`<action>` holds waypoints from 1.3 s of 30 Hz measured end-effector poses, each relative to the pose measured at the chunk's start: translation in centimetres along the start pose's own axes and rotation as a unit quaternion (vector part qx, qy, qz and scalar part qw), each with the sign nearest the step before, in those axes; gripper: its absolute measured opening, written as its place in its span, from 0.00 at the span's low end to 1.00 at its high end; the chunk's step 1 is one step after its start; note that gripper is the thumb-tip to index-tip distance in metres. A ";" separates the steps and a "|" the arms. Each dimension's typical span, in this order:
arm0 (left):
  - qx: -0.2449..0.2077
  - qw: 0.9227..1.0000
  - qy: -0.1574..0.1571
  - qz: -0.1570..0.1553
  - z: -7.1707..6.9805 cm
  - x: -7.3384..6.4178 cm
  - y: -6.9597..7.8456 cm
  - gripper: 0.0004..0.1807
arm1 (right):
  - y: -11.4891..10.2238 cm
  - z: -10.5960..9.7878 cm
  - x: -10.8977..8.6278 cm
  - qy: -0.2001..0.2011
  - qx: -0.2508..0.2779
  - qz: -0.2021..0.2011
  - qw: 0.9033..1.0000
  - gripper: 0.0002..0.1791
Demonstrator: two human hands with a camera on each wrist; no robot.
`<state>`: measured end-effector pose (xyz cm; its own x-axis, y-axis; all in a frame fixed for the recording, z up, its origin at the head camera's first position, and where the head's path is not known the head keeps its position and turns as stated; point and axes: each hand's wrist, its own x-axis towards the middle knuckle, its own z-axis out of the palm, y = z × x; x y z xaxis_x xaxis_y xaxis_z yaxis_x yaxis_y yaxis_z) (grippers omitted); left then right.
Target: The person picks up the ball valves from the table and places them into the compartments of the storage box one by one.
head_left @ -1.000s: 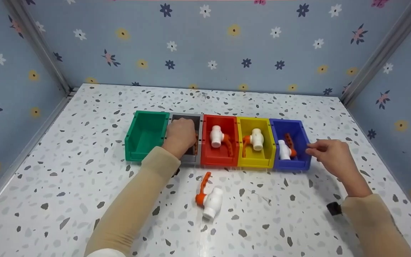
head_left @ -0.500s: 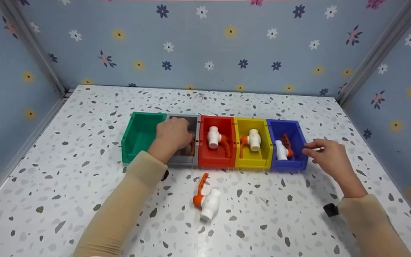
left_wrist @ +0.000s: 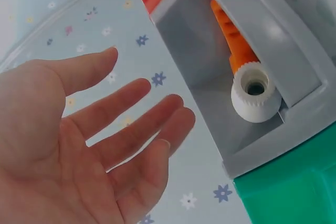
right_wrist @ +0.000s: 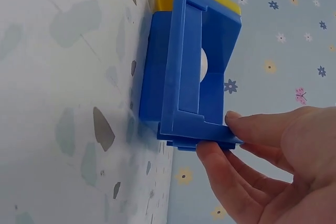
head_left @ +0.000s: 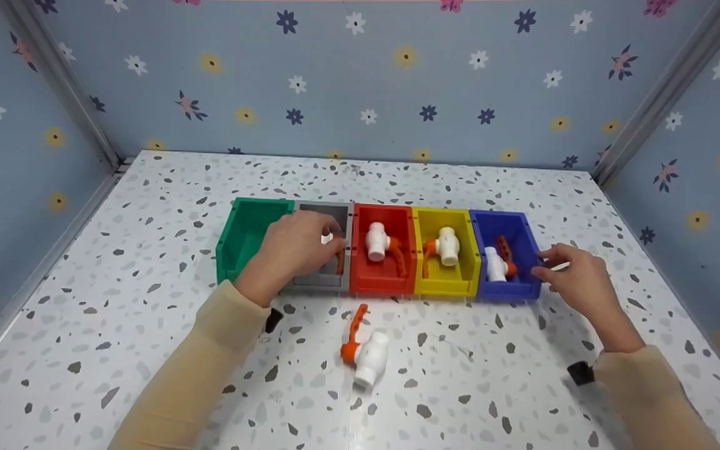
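My left hand [head_left: 294, 247] hovers over the grey bin [left_wrist: 178, 35], fingers spread and relaxed with nothing between them. Inside that bin lies a ball valve [left_wrist: 256, 95] with a white body and orange handle; in the head view the hand hides most of it. At the right end of the row, my right hand [head_left: 579, 278] pinches the side wall of the blue bin [right_wrist: 184, 66], thumb inside and fingers outside. A white and orange ball valve [head_left: 496, 264] sits in the blue bin. Another ball valve [head_left: 371, 359] lies on the table in front of the row.
Between the grey and blue bins stand a red bin [head_left: 382, 284] and a yellow bin [head_left: 446, 286], each with a ball valve in it. A green bin [head_left: 244, 234] forms the left end. Flower-patterned walls [head_left: 360, 75] enclose the speckled table [head_left: 435, 406].
My left hand has let go of the valve in the grey bin, opened its fingers and drawn back to the left. My right hand stays at the blue bin's wall.
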<state>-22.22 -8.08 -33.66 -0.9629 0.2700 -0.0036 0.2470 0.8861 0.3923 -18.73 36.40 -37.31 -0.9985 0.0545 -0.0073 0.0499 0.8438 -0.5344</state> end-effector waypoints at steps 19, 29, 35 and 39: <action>-0.043 0.986 -0.100 0.126 2.3 -5.0 1.2 0.16 | 0.1 -0.1 0.2 -0.017 0.012 0.010 1.000 0.23; -0.025 0.962 -0.132 0.238 3.7 -7.4 1.6 0.20 | 0.2 0.1 0.1 -0.009 0.012 0.009 1.000 0.23; 0.008 0.948 -0.197 0.249 4.7 -8.4 2.8 0.28 | 0.1 0.0 0.2 -0.023 0.018 0.023 0.999 0.24; 0.028 0.942 -0.221 0.250 5.6 -8.4 3.4 0.30 | 0.2 0.0 0.2 -0.027 0.024 0.026 0.999 0.23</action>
<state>-12.64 -5.22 -37.44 -0.5889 0.7781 -0.2185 0.6745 0.6222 0.3974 -18.95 36.57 -37.36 -0.9944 0.0684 -0.0806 0.1024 0.8137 -0.5722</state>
